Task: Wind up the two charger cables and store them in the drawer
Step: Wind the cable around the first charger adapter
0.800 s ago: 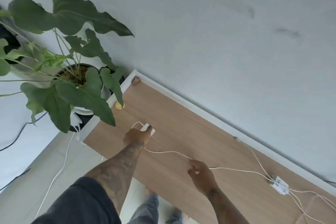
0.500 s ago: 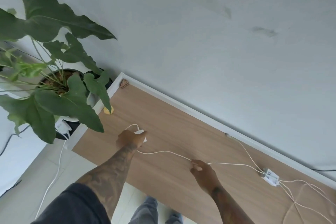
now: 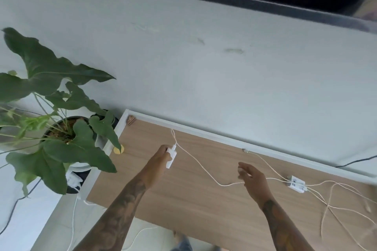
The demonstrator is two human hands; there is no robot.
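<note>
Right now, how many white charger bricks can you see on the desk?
3. One charger brick is held in the left hand; two bricks lie side by side near the desk's right end. Others past the frame edge may be hidden.

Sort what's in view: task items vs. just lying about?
Task items:
- white charger brick, gripped by left hand
- its white cable, running past the open right hand
- second pair of white chargers with loose cables on the wooden desktop

Lying about:
- potted plant
- yellow disc
- small brown object in the desk corner
</note>
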